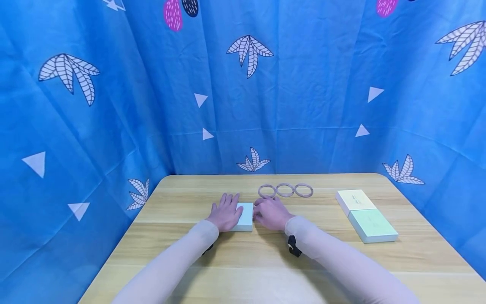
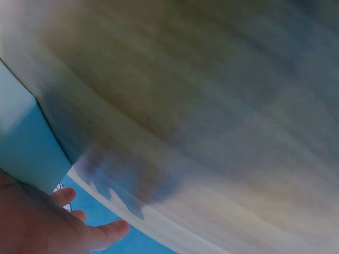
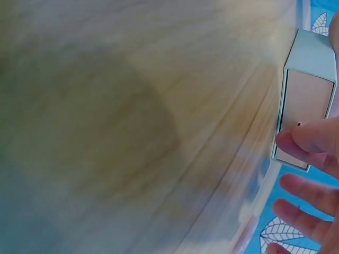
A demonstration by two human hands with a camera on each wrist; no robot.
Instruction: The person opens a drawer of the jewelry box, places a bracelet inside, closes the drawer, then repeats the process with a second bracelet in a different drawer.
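Pale blue box [image 1: 246,216] lies closed at table [image 1: 190,261] centre; my left hand [image 1: 226,213] rests flat on it, my right hand [image 1: 270,212] pinches its 3 o'clock end. I judge the three bangles [image 1: 285,190] at 1 o'clock untouched, work barely begun.

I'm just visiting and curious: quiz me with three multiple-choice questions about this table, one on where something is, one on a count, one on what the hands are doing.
1. Where do the rings lie?
A. beyond the hands, toward the curtain
B. on the stacked boxes
C. at the near table edge

2. How many rings are there?
A. two
B. three
C. five

3. What is the left hand doing?
A. resting flat on the small pale box
B. lifting a ring
C. hanging off the table

Answers: 1 A, they lie in a row behind both hands. 2 B, three circles side by side. 3 A, its fingers lie straight on the box, with the right hand at the other side.
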